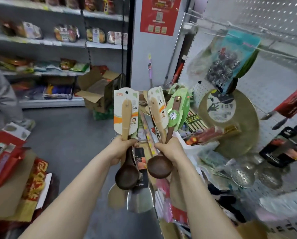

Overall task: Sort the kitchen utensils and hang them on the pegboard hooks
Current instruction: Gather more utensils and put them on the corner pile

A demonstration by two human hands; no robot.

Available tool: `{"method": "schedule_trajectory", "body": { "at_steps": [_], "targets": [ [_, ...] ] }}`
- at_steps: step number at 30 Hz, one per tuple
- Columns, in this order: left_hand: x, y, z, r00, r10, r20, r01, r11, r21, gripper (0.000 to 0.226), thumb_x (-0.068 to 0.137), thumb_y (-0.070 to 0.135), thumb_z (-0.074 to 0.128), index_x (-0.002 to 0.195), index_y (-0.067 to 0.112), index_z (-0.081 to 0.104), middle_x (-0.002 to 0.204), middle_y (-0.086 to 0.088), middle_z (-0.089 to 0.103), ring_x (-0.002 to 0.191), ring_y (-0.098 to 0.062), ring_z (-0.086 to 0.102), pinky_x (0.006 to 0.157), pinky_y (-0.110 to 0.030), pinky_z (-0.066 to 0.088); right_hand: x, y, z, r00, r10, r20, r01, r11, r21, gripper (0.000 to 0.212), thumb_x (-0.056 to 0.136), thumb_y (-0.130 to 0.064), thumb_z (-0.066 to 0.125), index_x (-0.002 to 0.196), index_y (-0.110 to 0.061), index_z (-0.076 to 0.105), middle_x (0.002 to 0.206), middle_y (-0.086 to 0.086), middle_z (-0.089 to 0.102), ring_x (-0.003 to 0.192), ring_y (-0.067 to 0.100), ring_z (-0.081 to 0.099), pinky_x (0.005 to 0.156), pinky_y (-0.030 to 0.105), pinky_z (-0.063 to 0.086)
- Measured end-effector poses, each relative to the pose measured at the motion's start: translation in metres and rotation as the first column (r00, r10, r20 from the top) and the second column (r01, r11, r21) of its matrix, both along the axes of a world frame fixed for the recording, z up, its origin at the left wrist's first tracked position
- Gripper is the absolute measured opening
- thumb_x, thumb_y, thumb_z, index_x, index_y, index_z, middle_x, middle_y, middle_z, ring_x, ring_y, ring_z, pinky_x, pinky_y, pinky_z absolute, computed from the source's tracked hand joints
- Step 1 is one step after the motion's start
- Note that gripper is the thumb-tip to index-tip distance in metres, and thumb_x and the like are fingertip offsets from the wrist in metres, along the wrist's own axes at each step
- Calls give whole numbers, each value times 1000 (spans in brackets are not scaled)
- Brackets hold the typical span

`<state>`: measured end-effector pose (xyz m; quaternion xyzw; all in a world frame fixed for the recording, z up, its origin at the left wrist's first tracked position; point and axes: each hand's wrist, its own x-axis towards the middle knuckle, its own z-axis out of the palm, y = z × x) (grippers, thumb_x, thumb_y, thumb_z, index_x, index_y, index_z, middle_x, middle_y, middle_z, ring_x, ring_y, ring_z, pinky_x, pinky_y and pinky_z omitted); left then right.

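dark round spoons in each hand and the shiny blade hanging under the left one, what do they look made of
The left spoon, held by the left hand, and the right spoon, held by the right hand, look like dark-stained wood: brown, matt, no glare. The spatula blade is probably steel: grey, smooth, reflective.

We record a red poster (160, 14) on a grey wall (142, 66). Below the poster: a white card (120, 111) banded orange, carrying a pale tan spatula (126, 116), and a green card (184, 104). Further below the poster, a dark brown spoon (127, 176) and a second spoon (159, 167), equally dark. Right of the poster, a white pegboard (273, 11) patterned with holes, and a teal packet (239, 47).
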<state>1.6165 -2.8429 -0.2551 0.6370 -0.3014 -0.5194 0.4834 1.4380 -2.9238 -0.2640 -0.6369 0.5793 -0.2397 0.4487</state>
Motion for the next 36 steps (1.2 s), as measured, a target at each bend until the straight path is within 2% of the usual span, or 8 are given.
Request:
{"method": "schedule_trajectory", "body": {
  "at_steps": [4, 9, 15, 17, 21, 29, 33, 36],
  "targets": [
    [40, -42, -7, 999, -33, -8, 33, 999, -3, 23, 97, 7, 54, 74, 7, 57, 67, -7, 58, 59, -18, 58, 55, -25, 49, 42, -40, -9, 1000, -24, 7, 24, 999, 21, 22, 58, -35, 70, 61, -21, 53, 58, 0, 56, 70, 33, 66, 68, 46, 56],
    [110, -97, -4, 997, -82, -4, 82, 997, 2, 11, 97, 7, 56, 89, 2, 62, 74, -9, 64, 62, -18, 62, 59, -26, 54, 106, -89, -10, 995, -89, 50, 87, 995, 42, 40, 51, -45, 71, 74, -13, 64, 76, 9, 66, 77, 30, 65, 70, 41, 54],
    [200, -158, 10, 990, -139, 36, 139, 990, 4, 18, 95, 6, 57, 77, 7, 60, 69, -7, 60, 62, -18, 58, 60, -27, 50, 180, -133, 4, 973, -188, 136, 181, 982, 61, 24, 80, -20, 79, 68, -17, 59, 64, -2, 58, 61, 15, 55, 57, 27, 45],
    [225, -178, 8, 988, -148, 41, 148, 989, 3, 25, 96, 7, 56, 72, 6, 59, 60, -4, 59, 55, -16, 57, 54, -22, 49, 200, -148, 0, 964, -219, 149, 210, 975, 73, 22, 74, -26, 84, 79, -14, 66, 73, 2, 66, 70, 22, 63, 66, 36, 56],
    [260, -217, -4, 986, -168, -9, 169, 985, 39, 31, 98, 8, 55, 67, 5, 58, 50, 2, 60, 44, -9, 57, 46, -16, 47, 228, -187, -13, 955, -265, 134, 246, 959, 141, 57, 52, -50, 84, 86, -7, 68, 81, 12, 71, 77, 30, 68, 79, 56, 59],
    [283, -338, -23, 971, -239, 11, 237, 967, 93, 21, 96, 8, 57, 76, 4, 61, 74, -13, 58, 66, -22, 57, 65, -31, 49, 258, -293, -29, 952, -284, 112, 259, 946, 196, 25, 77, -25, 83, 78, -12, 62, 77, 6, 65, 76, 23, 62, 68, 35, 52],
    [286, -389, -24, 964, -264, 33, 259, 960, 104, 25, 96, 8, 58, 71, 5, 62, 68, -10, 58, 64, -22, 55, 63, -31, 46, 266, -335, -25, 971, -224, 86, 208, 964, 164, 25, 83, -23, 79, 97, -8, 65, 105, 13, 71, 99, 30, 67, 93, 47, 55],
    [286, -442, -22, 960, -281, 14, 278, 955, 99, 24, 96, 8, 59, 72, 4, 63, 69, -9, 61, 65, -21, 57, 67, -31, 47, 264, -384, -18, 975, -207, 83, 192, 968, 163, 35, 88, -24, 74, 113, -16, 51, 111, 0, 62, 107, 22, 58, 96, 28, 46]
  ]
}}
